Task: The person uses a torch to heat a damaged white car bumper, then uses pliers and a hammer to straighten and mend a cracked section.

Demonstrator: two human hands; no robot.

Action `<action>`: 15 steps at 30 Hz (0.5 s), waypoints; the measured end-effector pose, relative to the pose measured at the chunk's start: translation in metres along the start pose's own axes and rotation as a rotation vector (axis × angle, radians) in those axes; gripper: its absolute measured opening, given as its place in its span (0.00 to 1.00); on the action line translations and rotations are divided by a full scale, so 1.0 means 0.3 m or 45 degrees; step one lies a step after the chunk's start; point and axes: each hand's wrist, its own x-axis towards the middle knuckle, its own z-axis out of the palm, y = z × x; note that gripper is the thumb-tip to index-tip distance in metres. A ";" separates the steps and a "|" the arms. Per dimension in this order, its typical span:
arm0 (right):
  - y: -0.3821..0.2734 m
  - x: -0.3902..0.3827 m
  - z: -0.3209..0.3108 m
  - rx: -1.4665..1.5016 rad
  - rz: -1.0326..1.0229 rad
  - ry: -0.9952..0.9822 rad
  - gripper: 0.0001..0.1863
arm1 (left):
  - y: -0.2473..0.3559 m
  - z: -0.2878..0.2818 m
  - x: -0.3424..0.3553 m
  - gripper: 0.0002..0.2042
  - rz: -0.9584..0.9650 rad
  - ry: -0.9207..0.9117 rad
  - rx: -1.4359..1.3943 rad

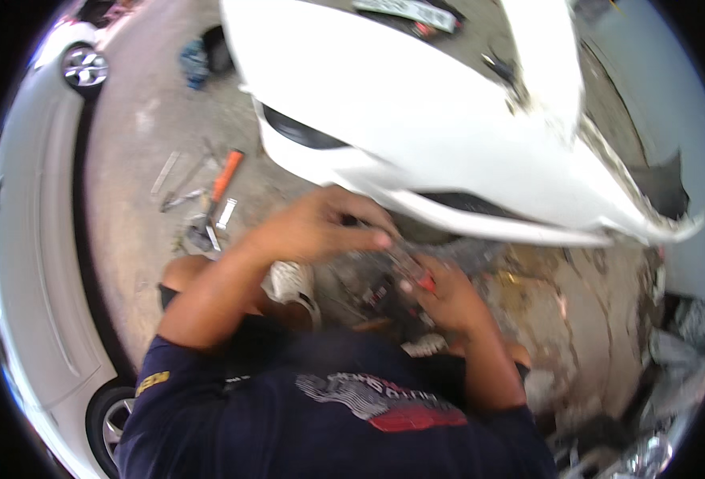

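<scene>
A large white car bumper [416, 104] lies on the ground before me, with dark openings along its near edge. My left hand [328, 226] is at that edge, its fingers curled and the thumb brought close to the fingertips in a pinch. What it pinches, if anything, is too small to make out. My right hand [448, 295], just to the right and nearer me, is closed round red-handled pliers [405, 263]. The pliers' metal end points up and left toward my left fingertips. Blur hides whether the jaws touch anything.
On the concrete left of the bumper lie an orange-handled hammer [226, 176] and several small metal tools. A white car [41, 231] stands along the left. Grey plastic sheeting [680, 343] lies at the right. Beyond the bumper is a license plate [408, 11].
</scene>
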 end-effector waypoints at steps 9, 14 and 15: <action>0.037 0.028 0.037 0.322 0.142 -0.011 0.18 | 0.008 -0.031 0.045 0.10 -0.033 0.344 0.217; 0.019 0.017 0.014 0.874 0.017 -0.084 0.19 | 0.016 -0.022 0.037 0.09 -0.138 0.346 0.222; 0.013 0.010 0.006 0.939 -0.021 -0.109 0.19 | 0.009 -0.020 0.040 0.09 -0.082 0.361 0.235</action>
